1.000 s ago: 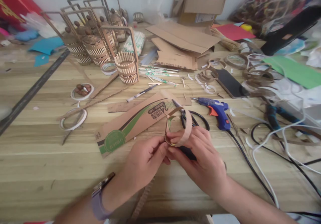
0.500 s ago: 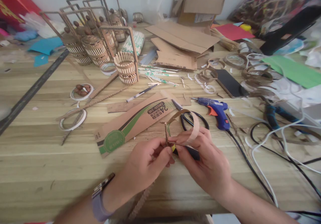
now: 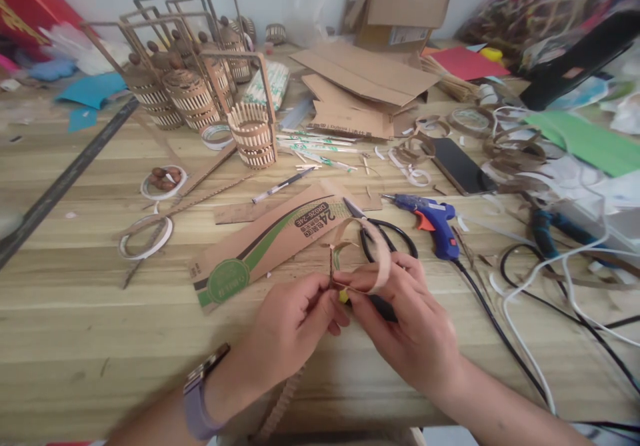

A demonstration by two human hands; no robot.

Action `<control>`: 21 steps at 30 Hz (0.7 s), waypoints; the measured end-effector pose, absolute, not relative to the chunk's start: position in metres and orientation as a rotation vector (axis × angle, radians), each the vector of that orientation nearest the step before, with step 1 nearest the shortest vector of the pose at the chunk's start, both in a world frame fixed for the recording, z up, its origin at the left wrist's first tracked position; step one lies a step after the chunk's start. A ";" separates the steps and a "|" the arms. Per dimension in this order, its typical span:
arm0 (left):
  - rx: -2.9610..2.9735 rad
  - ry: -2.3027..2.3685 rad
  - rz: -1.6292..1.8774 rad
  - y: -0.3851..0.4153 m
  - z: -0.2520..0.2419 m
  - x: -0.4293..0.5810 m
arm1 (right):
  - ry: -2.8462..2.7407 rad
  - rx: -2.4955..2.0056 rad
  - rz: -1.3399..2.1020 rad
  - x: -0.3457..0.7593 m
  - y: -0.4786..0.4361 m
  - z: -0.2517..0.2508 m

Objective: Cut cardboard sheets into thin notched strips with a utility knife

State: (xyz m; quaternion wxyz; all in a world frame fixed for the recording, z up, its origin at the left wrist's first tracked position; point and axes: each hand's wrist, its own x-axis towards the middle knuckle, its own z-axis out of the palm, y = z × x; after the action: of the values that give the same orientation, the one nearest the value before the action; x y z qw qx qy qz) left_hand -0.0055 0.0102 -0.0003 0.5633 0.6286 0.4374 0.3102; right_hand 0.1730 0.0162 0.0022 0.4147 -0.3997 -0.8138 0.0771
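Left hand (image 3: pixel 295 319) pinching corrugated cardboard strip (image 3: pixel 331 265), right hand (image 3: pixel 413 323) pinching curled tan paper strip (image 3: pixel 384 263) — both left and nearside of blue glue gun (image 3: pixel 437 223).

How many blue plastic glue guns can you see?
1. The blue plastic glue gun lies on the wooden table, beyond the bare right hand. Others may be hidden.

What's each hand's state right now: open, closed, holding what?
Left hand: closed, pinching a narrow cardboard strip.
Right hand: closed, pinching a curled light-brown strip.
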 end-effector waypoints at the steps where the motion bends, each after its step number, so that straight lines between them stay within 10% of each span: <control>1: 1.473 1.023 0.722 0.010 0.000 -0.006 | -2.039 -1.014 0.195 0.174 0.016 0.003; 21: 1.434 1.037 0.741 0.008 -0.003 -0.006 | -2.040 -0.996 0.196 0.171 0.017 0.002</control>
State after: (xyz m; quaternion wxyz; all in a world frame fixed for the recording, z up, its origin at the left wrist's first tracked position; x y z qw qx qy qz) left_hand -0.0055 0.0082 -0.0035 0.5741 0.6120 0.4426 0.3162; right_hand 0.1715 0.0165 0.0020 0.4182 -0.3969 -0.8133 0.0780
